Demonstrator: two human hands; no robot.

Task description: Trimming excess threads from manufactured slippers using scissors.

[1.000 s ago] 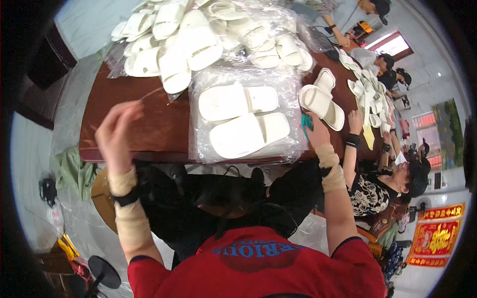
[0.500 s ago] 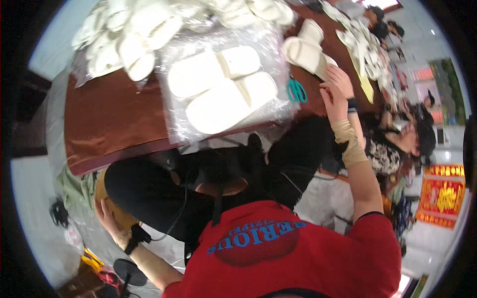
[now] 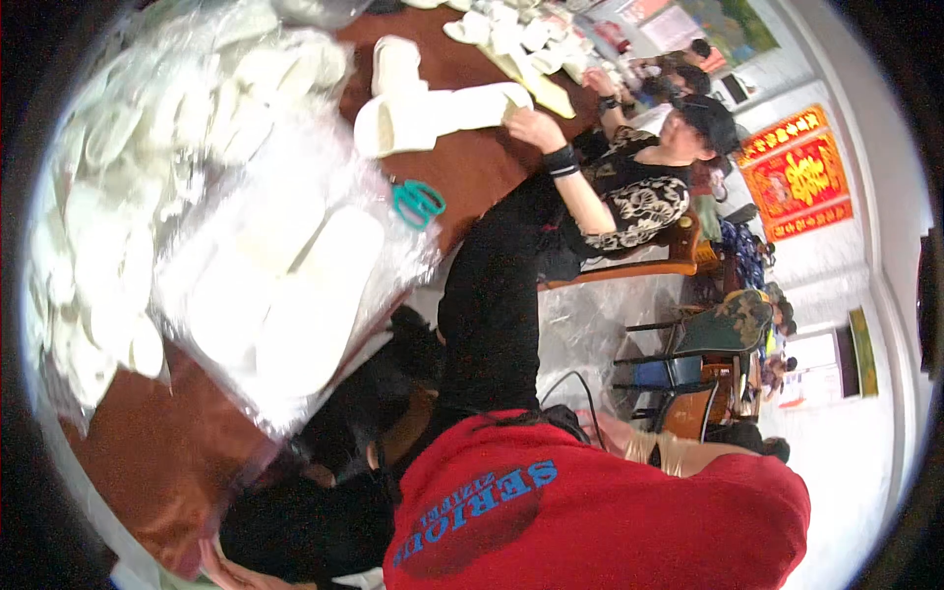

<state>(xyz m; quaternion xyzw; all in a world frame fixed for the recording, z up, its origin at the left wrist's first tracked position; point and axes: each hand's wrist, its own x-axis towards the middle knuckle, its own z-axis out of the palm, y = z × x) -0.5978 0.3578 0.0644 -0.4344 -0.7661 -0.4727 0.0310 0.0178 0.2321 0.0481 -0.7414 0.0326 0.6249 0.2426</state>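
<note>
A pair of white slippers (image 3: 329,285), overexposed, lies on clear plastic wrapping (image 3: 408,261) at the table's near edge. By the brown table's (image 3: 147,447) corner, my left hand (image 3: 228,568) shows in part at the lower edge, its fingers stretched out and no object visible in it. My right hand (image 3: 612,435) is down beside my body, below a tan wrist wrap (image 3: 678,454). Its fingers are smeared by motion and partly hidden by my red shirt. Teal-handled scissors (image 3: 418,205) lie beside the plastic.
A large heap of white slippers (image 3: 206,98) covers the table's left. A co-worker's hand (image 3: 536,128) with a black wristband touches loose slippers (image 3: 393,123) across from me. More white slippers (image 3: 521,29) lie farther off. Chairs (image 3: 723,329) stand on the right.
The view has swung to the right. My right hand has gone from near the co-worker's hand over the table down to my side. My left hand now shows only at the lower edge.
</note>
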